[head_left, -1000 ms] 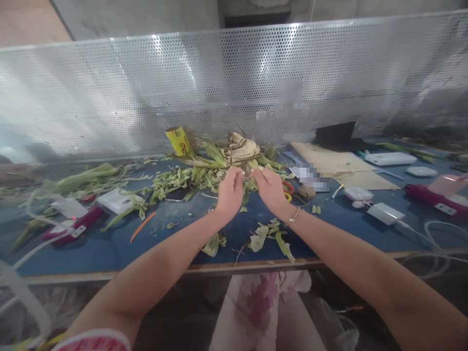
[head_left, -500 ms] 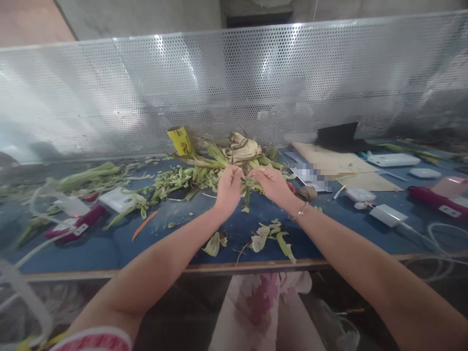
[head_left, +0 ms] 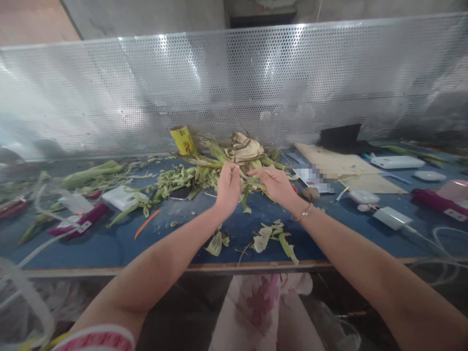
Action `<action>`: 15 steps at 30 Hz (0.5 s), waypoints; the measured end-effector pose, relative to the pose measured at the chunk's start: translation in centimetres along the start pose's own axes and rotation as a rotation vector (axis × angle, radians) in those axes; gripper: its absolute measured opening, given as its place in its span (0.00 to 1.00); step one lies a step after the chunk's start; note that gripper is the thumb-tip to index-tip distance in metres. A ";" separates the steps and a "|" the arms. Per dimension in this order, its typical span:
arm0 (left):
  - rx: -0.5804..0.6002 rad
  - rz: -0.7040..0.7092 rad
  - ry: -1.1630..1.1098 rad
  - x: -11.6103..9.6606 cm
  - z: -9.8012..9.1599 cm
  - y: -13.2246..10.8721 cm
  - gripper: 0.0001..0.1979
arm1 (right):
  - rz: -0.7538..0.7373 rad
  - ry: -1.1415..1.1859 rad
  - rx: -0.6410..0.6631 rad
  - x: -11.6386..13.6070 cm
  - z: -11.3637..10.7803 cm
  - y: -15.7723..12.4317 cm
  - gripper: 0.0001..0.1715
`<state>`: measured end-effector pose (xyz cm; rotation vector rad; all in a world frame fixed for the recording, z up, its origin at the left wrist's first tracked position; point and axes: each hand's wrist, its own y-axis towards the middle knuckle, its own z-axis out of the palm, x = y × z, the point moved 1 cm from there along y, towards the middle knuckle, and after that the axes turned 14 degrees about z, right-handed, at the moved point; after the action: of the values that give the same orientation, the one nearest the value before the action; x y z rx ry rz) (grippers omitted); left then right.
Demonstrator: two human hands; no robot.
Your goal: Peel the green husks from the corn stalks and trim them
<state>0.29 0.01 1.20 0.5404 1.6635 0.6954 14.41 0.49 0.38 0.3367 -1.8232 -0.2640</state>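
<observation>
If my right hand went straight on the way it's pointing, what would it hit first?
The right hand would most likely meet your left hand first, just across a narrow gap; depth is unclear, so possibly the pale leafy bundle instead.

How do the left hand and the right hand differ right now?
The left hand is curled in tightly, while the right hand is less curled, its forefinger pointing toward the left. The right hand has a bracelet at its wrist; the left has none. Both are ungloved, near green plant scraps; what each pinches is too small to tell.
</observation>
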 end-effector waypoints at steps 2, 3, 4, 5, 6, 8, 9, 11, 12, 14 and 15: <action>-0.006 0.020 -0.007 0.3 0.0 0.1 0.09 | 0.031 0.012 0.053 0.1 -0.1 -0.1 0.22; -0.011 0.030 -0.004 0.5 -0.1 0.1 0.10 | 0.039 0.012 0.074 0.1 -0.2 -0.1 0.23; -0.016 0.040 0.003 0.6 -0.1 0.1 0.10 | 0.041 0.011 0.088 0.1 -0.3 -0.1 0.23; -0.019 0.051 0.015 0.7 -0.1 0.1 0.10 | 0.039 0.006 0.096 0.1 -0.4 -0.1 0.23; -0.019 0.065 0.027 0.8 -0.2 0.1 0.10 | 0.034 -0.005 0.099 0.1 -0.5 -0.1 0.22; -0.007 0.096 0.052 0.8 -0.4 0.1 0.10 | 0.027 -0.021 0.098 0.0 -0.6 -0.1 0.22; 0.002 0.111 0.067 0.8 -0.5 0.1 0.10 | 0.028 -0.022 0.096 -0.1 -0.6 -0.1 0.23; 0.018 0.124 0.097 0.8 -0.6 0.0 0.11 | 0.041 -0.007 0.093 -0.3 -0.4 -0.1 0.22; 0.023 0.121 0.108 0.8 -0.6 -0.1 0.11 | 0.048 -0.006 0.091 -0.3 -0.2 -0.1 0.22; 0.034 0.104 0.110 0.8 -0.5 -0.2 0.12 | 0.047 -0.048 0.073 -0.2 0.3 -0.2 0.21; 0.046 0.092 0.094 0.8 -0.4 -0.3 0.12 | 0.036 -0.090 0.049 -0.1 0.5 -0.2 0.21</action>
<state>-0.23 0.30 0.49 0.6283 1.7546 0.7614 13.99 0.33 0.05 0.3304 -1.9248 -0.2125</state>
